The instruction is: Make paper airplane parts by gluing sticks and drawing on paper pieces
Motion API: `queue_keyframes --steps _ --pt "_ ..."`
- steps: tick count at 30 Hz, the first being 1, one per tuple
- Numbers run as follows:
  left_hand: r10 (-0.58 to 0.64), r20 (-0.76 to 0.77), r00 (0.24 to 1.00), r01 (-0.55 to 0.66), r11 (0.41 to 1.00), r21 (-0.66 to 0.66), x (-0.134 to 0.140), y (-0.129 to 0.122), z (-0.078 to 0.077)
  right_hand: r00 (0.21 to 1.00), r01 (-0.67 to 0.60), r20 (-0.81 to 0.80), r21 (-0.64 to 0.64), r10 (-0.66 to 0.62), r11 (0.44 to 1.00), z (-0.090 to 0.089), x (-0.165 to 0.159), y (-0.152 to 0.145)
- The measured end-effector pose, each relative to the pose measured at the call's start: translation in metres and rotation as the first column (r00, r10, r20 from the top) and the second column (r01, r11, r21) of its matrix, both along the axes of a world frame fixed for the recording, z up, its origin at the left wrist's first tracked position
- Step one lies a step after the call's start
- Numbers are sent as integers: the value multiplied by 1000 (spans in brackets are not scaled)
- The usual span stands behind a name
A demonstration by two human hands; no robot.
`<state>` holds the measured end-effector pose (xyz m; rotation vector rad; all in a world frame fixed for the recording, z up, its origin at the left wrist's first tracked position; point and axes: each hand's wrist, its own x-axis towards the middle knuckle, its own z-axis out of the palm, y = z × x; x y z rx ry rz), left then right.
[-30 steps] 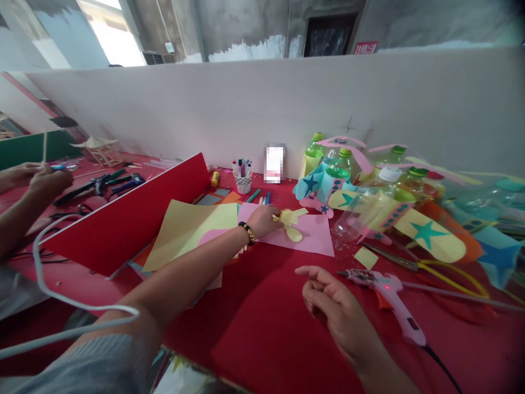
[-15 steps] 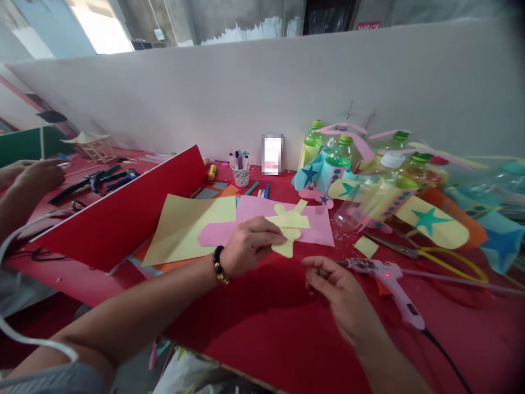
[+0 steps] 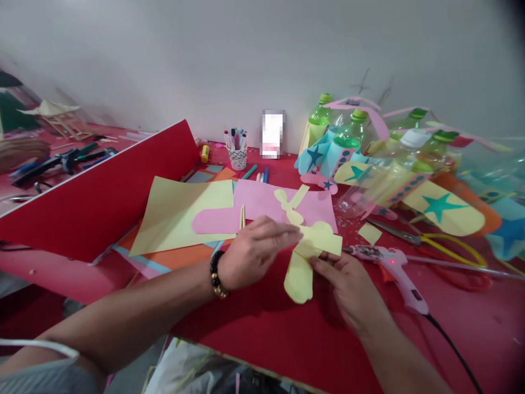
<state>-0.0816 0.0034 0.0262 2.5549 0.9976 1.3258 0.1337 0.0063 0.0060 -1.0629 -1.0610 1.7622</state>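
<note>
Head view: yellow paper cutouts (image 3: 299,278) are positioned between the hands; right hand (image 3: 353,290) pinches their lower right edge, thumb uppermost; left hand (image 3: 248,256) has extended fingertips at their upper left edge, grip indeterminable

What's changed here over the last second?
The left hand drew some yellow paper cutouts back from the pink sheet toward the person; the right hand, which held nothing before, now grips them. The glue gun and pen cup stayed put.
</note>
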Motion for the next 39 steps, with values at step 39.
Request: queue_keyframes --steps 39 --pt "-24 388 921 356 453 -817 0 -9 2 955 -89 283 -7 88 996 1 6 -5"
